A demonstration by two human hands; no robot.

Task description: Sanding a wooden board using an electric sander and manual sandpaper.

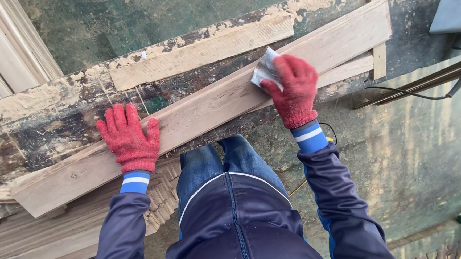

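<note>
Both my hands wear red knit gloves. My left hand [128, 137] lies flat, fingers spread, pressing on the near left part of a long pale wooden plank [208, 107] that runs diagonally across a worn workbench [43, 125]. My right hand [293, 88] rests on the plank further right, its fingers closed over a folded grey sheet of sandpaper [264, 68] held against the wood.
A second rough board [199, 54] lies behind the plank on the bench. Moulded wooden trim pieces [45, 237] are stacked lower left. A black cable [404, 93] and thin rods [414, 86] lie on the concrete floor at right, below a grey slab [457, 3].
</note>
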